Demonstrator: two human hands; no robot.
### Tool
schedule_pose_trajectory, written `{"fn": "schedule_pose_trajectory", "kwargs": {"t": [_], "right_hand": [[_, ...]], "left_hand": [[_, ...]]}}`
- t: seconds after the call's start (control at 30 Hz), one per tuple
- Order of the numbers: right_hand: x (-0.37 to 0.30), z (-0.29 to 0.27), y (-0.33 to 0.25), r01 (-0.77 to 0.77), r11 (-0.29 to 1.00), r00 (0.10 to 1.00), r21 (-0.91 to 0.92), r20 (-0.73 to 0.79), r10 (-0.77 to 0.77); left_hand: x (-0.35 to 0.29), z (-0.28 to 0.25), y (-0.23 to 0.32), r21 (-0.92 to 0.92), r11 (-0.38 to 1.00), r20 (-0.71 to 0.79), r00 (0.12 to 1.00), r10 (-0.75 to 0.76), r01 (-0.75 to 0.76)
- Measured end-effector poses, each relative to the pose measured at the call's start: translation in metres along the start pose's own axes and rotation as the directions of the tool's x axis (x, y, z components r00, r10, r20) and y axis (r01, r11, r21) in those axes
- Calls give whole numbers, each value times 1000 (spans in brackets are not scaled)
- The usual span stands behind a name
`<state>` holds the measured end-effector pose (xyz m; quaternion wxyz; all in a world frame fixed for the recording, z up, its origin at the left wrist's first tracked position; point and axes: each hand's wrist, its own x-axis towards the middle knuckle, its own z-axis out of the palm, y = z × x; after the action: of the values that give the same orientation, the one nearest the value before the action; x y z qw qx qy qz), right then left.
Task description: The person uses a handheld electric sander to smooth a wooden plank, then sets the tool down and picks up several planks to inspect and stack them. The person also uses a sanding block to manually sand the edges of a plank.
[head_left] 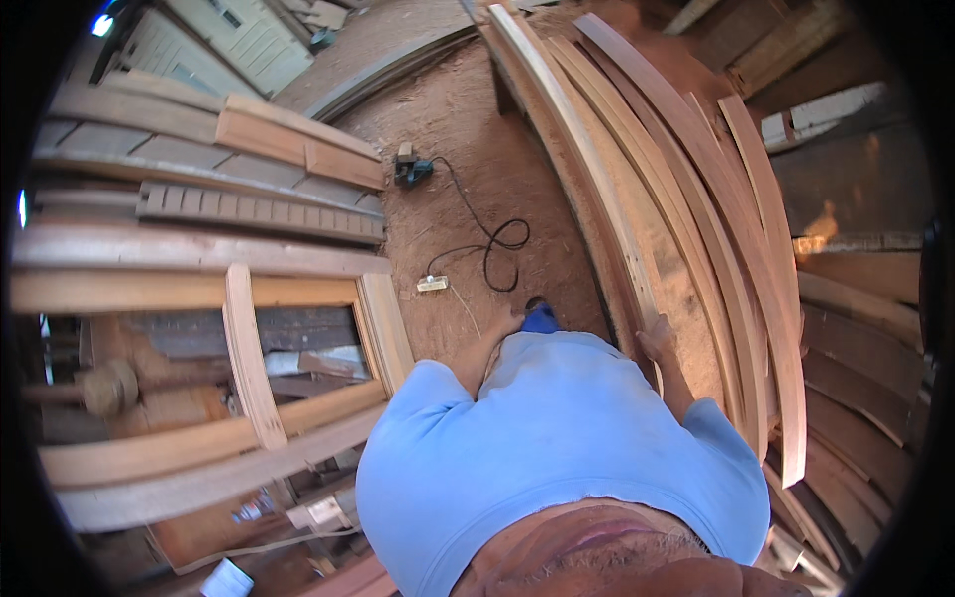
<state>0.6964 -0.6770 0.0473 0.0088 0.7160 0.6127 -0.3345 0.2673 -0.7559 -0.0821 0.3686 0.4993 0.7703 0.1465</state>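
I see the right hand (pixel 658 343) grasping the pale plank (pixel 595 159), more boards (pixel 718 199) just right of it. Left hand (pixel 511 324) mostly hidden; grip, I can't tell.

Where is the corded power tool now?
In the head view, upper left of centre, the power tool lies on the floor, just right of the stacked boards.

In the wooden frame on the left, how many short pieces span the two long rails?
2 visible. One short piece crosses near the middle; another, the end piece, is at the right. More may be hidden beyond the dark left rim.
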Motion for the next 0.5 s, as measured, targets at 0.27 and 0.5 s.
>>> {"fn": "schedule_pose_trajectory", "kwargs": {"t": [0.27,0.5], "right_hand": [[-3,-9,-9,-179,982,984,64,0,179],[-5,-4,-42,-103,989,956,103,-264,127]], "left_hand": [[172,-72,169,103,913,84,918,387,-394],[220,-41,289,-572,802,139,984,-108,169]]}}
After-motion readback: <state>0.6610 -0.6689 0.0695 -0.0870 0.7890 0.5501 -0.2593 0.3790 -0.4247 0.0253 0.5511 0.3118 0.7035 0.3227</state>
